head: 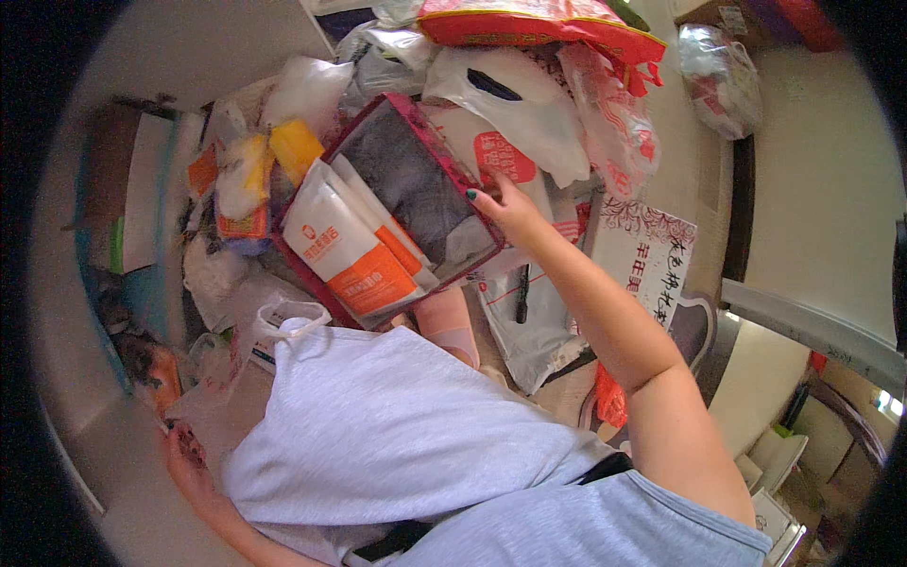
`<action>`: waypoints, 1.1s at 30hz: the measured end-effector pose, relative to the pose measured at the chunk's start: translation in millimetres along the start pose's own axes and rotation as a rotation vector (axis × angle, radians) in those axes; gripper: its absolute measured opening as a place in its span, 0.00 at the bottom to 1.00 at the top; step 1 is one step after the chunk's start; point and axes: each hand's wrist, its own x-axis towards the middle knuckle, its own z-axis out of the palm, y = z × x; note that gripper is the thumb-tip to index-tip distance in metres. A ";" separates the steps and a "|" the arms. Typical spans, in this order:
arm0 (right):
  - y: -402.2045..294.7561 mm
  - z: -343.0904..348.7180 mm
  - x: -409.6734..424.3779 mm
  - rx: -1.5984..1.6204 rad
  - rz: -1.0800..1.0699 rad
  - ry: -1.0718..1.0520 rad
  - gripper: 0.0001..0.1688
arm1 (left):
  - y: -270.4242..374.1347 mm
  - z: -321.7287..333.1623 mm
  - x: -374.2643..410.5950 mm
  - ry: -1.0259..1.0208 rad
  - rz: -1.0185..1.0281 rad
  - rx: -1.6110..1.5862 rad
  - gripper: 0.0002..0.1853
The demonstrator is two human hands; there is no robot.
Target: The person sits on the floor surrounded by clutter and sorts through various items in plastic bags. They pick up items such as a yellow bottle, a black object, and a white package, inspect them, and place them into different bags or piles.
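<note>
A storage box with dark red edging (453, 152) sits tilted before me, its inner side dark grey. My right hand (511, 209) grips its right rim, with the thumb on the edge and the fingers outside. White and orange printed packets (347, 241) stand in the box, along with dark cloth (418, 170). At the lower left, low near the floor, is my left hand (188, 461). A dark, mottled thing (188, 441) shows at its fingers, too blurred to name. Pale cloth (397, 411) covers my leg between the hands.
Plastic bags (510, 92) and a red bag (538, 25) are heaped behind the box. Yellow packs (294, 152) lie left of it. A black pen (523, 294) rests on a grey plastic bag (510, 340). To the right stands a white carton (638, 262) bearing writing.
</note>
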 end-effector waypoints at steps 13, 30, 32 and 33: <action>-47.7 4.4 13.1 -0.807 0.017 -0.030 0.28 | -24.3 1.9 3.7 0.083 0.063 -0.077 0.23; -3.7 -239.7 -29.0 -0.423 0.003 0.716 0.21 | -10.8 5.8 -12.0 -0.028 0.060 -0.186 0.22; 45.4 -259.5 -33.2 -0.598 0.118 0.675 0.21 | -21.3 -1.3 -7.2 -0.029 0.060 -0.206 0.22; 64.0 -264.5 -35.1 -0.647 0.381 0.589 0.20 | -30.8 -7.2 -1.2 0.003 0.055 -0.206 0.22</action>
